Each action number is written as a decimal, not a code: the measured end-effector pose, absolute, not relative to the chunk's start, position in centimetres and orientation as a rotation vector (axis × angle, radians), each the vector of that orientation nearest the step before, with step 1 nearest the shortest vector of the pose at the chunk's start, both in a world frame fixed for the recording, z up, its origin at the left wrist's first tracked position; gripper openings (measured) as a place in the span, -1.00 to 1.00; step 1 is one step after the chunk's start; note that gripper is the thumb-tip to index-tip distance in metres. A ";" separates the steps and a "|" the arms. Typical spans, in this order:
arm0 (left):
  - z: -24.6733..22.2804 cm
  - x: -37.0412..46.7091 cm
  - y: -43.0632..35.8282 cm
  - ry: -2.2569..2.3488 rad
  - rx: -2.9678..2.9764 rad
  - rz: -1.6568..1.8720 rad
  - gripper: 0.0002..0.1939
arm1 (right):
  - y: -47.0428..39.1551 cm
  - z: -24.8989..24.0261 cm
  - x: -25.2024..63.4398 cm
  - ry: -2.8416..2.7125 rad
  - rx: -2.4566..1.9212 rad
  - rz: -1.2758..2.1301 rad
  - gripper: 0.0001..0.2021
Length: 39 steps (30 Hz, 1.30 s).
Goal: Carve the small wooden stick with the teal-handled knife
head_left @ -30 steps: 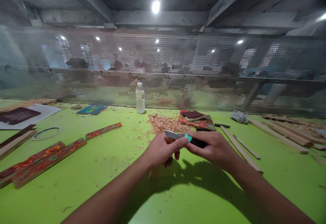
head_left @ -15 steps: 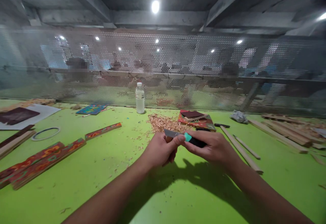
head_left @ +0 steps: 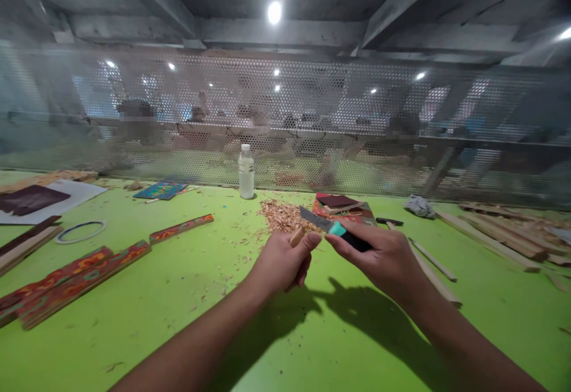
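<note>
The left hand [head_left: 281, 261] is closed around a short, pale wooden stick [head_left: 297, 236], whose tip pokes up past the thumb. The right hand [head_left: 383, 258] grips a utility knife with a black and teal handle and a bare steel blade [head_left: 332, 228]; the blade slants up and to the left, its edge just above the tip of the stick, though whether the two touch cannot be told. Both hands hover over a bright green tabletop [head_left: 178, 320], near its middle. Just beyond them lies a heap of light wood shavings [head_left: 281, 215], and behind that stands a clear plastic bottle with a white cap [head_left: 245, 172], close to a perforated metal screen [head_left: 285, 118]. To the right of the shavings sits a stack of red patterned boards [head_left: 343, 206]. Plain wooden slats [head_left: 491, 228] lie farther right, with a crumpled grey cloth [head_left: 419, 204] near them. On the left side rest long painted strips with red and orange patterns [head_left: 75, 279], and a thin metal ring [head_left: 81, 232] lies beyond them.
</note>
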<state>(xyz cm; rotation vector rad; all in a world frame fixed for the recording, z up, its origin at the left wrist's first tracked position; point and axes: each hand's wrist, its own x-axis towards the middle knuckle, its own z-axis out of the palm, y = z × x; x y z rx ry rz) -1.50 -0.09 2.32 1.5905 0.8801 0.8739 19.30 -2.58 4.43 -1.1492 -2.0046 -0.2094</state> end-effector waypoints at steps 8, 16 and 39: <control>1.8 -1.6 0.3 0.832 1.549 0.870 -0.32 | -2.3 4.6 19.7 -2.058 -1.144 -0.093 -0.68; 1.9 -1.4 0.1 0.806 1.606 0.890 -0.32 | -2.2 4.8 19.2 -2.213 -1.056 -0.048 -0.69; 2.5 -1.8 0.3 0.761 1.495 0.753 -0.30 | -2.3 5.1 19.4 -2.224 -1.049 -0.013 -0.71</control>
